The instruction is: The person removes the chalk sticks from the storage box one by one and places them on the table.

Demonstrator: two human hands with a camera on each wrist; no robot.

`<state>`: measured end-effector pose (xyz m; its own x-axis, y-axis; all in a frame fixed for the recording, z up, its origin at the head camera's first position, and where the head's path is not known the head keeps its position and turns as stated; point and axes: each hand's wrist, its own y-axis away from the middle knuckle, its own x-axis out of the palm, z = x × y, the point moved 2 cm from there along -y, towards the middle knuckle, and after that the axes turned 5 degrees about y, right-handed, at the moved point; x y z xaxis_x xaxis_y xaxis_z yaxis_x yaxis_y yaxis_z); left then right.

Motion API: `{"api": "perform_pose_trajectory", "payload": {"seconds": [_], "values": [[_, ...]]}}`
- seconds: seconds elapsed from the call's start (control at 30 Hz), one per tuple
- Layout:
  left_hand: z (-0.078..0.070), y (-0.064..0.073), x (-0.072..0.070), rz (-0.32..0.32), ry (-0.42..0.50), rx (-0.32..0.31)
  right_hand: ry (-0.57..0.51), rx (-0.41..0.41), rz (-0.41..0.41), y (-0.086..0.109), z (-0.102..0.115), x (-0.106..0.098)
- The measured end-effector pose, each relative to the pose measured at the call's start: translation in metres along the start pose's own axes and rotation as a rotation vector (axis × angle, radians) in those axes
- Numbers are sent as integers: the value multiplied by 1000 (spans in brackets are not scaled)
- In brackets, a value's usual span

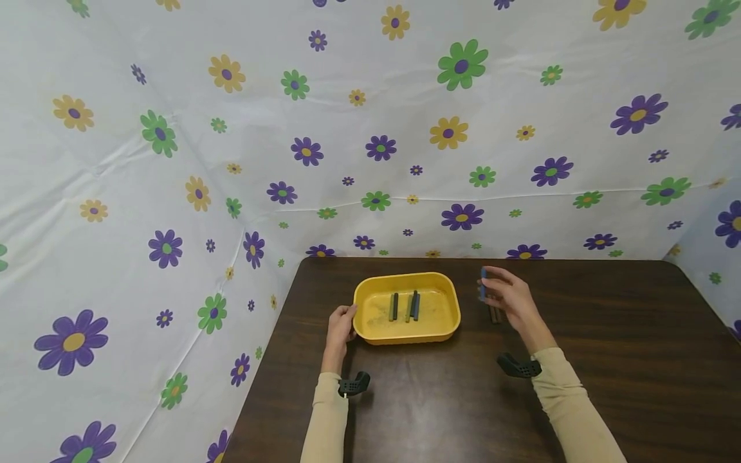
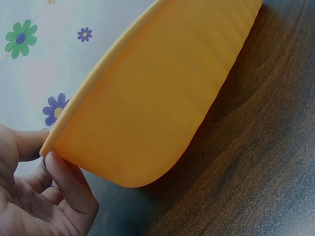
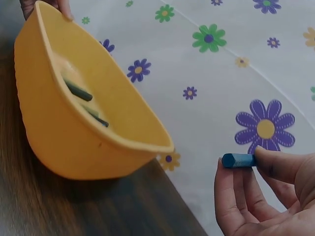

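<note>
My left hand (image 1: 340, 325) pinches the left rim of a yellow plastic tub (image 1: 370, 335), thumb and fingers on either side of the lip in the left wrist view. Several short sticks (image 1: 417, 307), dark, olive and blue, lie on the tub's floor. To the right of the tub, my right hand (image 1: 512, 296) is raised and holds a short blue stick (image 3: 240, 161) between thumb and fingertips. Its flat-sided end faces the tub in the right wrist view. Partly hidden beneath that hand are brown sticks (image 1: 494, 314) on the table.
A dark wood-grain table (image 1: 428, 399) bears the tub. Behind it and to the left hangs a white sheet (image 1: 324, 122) printed with flowers. Black wrist-worn devices (image 1: 518, 366) sit on both forearms.
</note>
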<state>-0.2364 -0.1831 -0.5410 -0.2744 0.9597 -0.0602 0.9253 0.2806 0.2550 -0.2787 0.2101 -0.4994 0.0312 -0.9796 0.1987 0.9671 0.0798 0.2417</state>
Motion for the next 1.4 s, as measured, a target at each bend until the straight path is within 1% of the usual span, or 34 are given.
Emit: {"api": "perform_pose_trajectory", "payload": {"seconds": [0.17,0.33,0.57,0.73,1.07,1.23,1.4], "values": [[0,-1,0,-2,7,-4,-55,18,-16,1,-5,-9],[1,-2,0,-6,8,-9,-62,18,-11,1,-9,-18],[1,-2,-1,1,3,-1,-40,38,-8,0,-14,-29],[2,-3,-1,-2,8,-1,-21,42,-35,0,-17,-35],[2,-3,-1,-12,3,-13,14,14,-86,4,-24,-44],[3,-3,-1,-6,14,-8,68,40,-106,6,-29,-47],[2,-2,-1,-2,16,0,68,75,-121,5,-36,-51]]}}
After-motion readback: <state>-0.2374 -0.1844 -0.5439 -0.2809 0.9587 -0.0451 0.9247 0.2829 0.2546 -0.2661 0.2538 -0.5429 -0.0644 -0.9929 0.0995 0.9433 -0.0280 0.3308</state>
